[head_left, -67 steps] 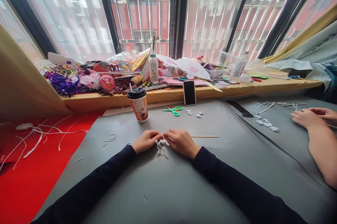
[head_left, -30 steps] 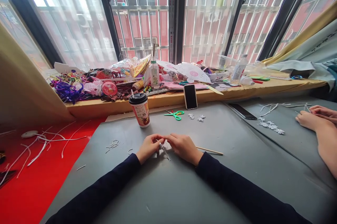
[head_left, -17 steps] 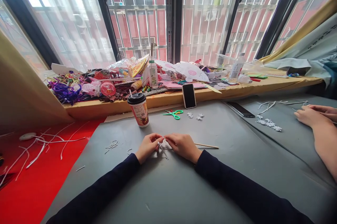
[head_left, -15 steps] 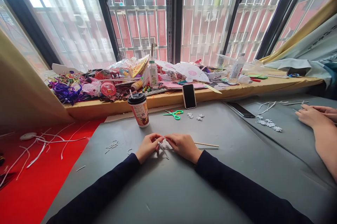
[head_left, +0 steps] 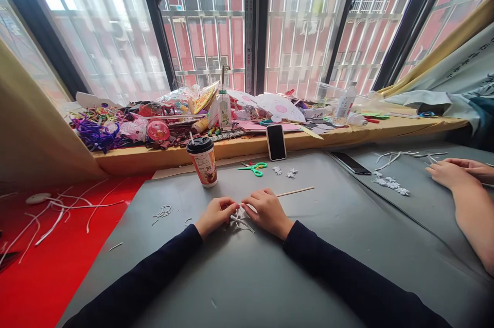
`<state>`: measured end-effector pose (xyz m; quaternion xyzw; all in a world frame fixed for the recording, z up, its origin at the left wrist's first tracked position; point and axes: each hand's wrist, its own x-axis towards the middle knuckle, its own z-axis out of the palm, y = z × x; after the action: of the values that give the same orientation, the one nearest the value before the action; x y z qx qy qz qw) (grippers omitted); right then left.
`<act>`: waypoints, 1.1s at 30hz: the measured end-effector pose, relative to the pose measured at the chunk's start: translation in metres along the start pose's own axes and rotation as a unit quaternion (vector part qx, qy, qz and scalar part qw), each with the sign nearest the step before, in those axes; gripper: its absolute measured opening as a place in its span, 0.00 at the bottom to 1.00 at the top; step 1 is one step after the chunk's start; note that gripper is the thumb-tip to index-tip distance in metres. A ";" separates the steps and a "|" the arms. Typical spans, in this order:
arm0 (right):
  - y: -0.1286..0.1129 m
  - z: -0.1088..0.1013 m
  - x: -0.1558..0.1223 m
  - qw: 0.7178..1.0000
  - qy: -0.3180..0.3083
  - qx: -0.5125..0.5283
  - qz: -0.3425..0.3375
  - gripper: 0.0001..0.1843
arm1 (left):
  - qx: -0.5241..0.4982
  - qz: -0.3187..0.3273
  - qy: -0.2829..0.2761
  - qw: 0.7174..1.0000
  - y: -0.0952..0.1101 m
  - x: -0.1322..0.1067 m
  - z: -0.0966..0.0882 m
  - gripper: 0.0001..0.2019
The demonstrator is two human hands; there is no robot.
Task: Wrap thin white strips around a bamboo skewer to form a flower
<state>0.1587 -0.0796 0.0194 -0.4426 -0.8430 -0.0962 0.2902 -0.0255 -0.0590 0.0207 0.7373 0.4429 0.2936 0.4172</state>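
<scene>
My left hand (head_left: 213, 215) and my right hand (head_left: 265, 209) meet at the middle of the grey mat (head_left: 247, 271), both with fingers pinched together. Between them is a small white pipe-cleaner piece (head_left: 240, 221), which both hands hold. A thin wooden stick (head_left: 295, 192) runs from under my right hand's fingers out to the right, tilted slightly upward. Both my sleeves are dark navy.
A paper coffee cup (head_left: 203, 161) stands just beyond my hands. Green scissors (head_left: 252, 167), small white flowers (head_left: 284, 171) and a black phone (head_left: 276, 142) lie further back. The wooden sill (head_left: 247, 140) holds craft clutter. Another person's hands (head_left: 451, 172) work at right, near white flowers (head_left: 391, 184). Red cloth (head_left: 42, 246) lies left.
The wooden stick's far end has swung upward and away from me. The white piece between my fingers now spreads out more. My hands stay pinched together at the same spot.
</scene>
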 end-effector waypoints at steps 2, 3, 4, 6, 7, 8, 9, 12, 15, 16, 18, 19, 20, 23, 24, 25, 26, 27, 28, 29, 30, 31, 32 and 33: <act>0.000 -0.001 0.000 1.000 -0.003 0.000 -0.004 0.14 | 0.033 0.011 0.002 0.999 0.003 -0.002 0.000 0.18; -0.001 -0.001 0.000 1.000 -0.004 0.001 -0.006 0.14 | 0.043 0.018 0.003 0.999 0.005 -0.003 0.000 0.18; -0.001 -0.001 0.000 1.000 -0.005 0.002 -0.007 0.14 | 0.050 0.025 0.004 0.998 0.007 -0.004 -0.001 0.18; -0.001 -0.002 0.000 1.000 -0.005 0.003 -0.007 0.14 | 0.055 0.032 0.001 0.998 0.009 -0.005 -0.001 0.19; -0.002 -0.002 0.000 1.000 -0.005 0.003 -0.008 0.14 | 0.057 0.031 -0.003 0.998 0.010 -0.005 -0.001 0.19; -0.002 -0.002 0.001 1.000 -0.006 0.002 -0.008 0.14 | 0.057 0.028 -0.008 0.998 0.010 -0.005 -0.002 0.19; -0.002 -0.002 0.001 1.000 -0.006 0.000 -0.009 0.14 | 0.057 0.024 -0.014 0.998 0.011 -0.005 -0.002 0.19; -0.001 -0.002 0.000 1.000 -0.006 -0.011 -0.011 0.13 | 0.050 0.019 -0.038 0.998 0.010 -0.004 -0.004 0.20; 0.002 -0.001 0.000 1.000 -0.017 -0.024 -0.009 0.14 | 0.053 0.028 -0.057 0.997 0.009 -0.004 -0.005 0.20; 0.002 0.000 0.000 0.999 -0.024 -0.027 -0.007 0.14 | 0.057 0.029 -0.060 0.996 0.008 -0.004 -0.005 0.20; 0.004 0.000 -0.001 0.999 -0.039 -0.031 -0.003 0.15 | 0.069 0.028 -0.060 0.995 0.007 -0.004 -0.006 0.20; 0.004 0.001 -0.001 0.999 -0.045 -0.031 -0.002 0.16 | 0.076 0.027 -0.057 0.995 0.006 -0.003 -0.005 0.20; 0.004 0.001 -0.001 0.998 -0.047 -0.030 -0.003 0.16 | 0.083 0.026 -0.052 0.995 0.006 -0.003 -0.005 0.20; 0.003 0.001 -0.001 0.999 -0.046 -0.024 -0.011 0.17 | 0.100 0.028 -0.044 0.994 0.004 -0.003 -0.005 0.20; 0.003 0.001 -0.001 0.999 -0.046 -0.023 -0.013 0.17 | 0.102 0.029 -0.043 0.993 0.004 -0.003 -0.005 0.19; 0.003 0.001 -0.001 0.999 -0.047 -0.022 -0.014 0.18 | 0.104 0.031 -0.042 0.993 0.003 -0.002 -0.004 0.19; 0.004 0.001 -0.001 0.999 -0.048 -0.023 -0.013 0.18 | 0.106 0.032 -0.041 0.993 0.003 -0.002 -0.004 0.19; 0.004 0.002 -0.001 0.998 -0.049 -0.024 -0.012 0.18 | 0.108 0.032 -0.040 0.993 0.003 -0.002 -0.004 0.19; 0.004 0.002 0.000 0.998 -0.051 -0.024 -0.012 0.18 | 0.108 0.033 -0.038 0.993 0.003 -0.002 -0.004 0.18; 0.005 0.002 0.000 0.998 -0.052 -0.025 -0.012 0.17 | 0.110 0.033 -0.036 0.993 0.003 -0.003 -0.004 0.18; 0.005 0.003 0.000 0.998 -0.054 -0.025 -0.014 0.17 | 0.112 0.032 -0.035 0.993 0.003 -0.003 -0.004 0.18; 0.006 0.003 0.000 0.998 -0.054 -0.026 -0.016 0.17 | 0.113 0.032 -0.034 0.993 0.004 -0.003 -0.004 0.18; 0.006 0.003 0.000 0.998 -0.054 -0.026 -0.017 0.16 | 0.114 0.032 -0.033 0.992 0.004 -0.003 -0.004 0.18; 0.006 0.003 0.000 0.998 -0.054 -0.027 -0.018 0.16 | 0.115 0.032 -0.033 0.992 0.004 -0.003 -0.004 0.17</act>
<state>0.1622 -0.0750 0.0159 -0.4398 -0.8621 -0.1005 0.2307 -0.0281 -0.0615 0.0262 0.8038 0.4355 0.2293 0.3340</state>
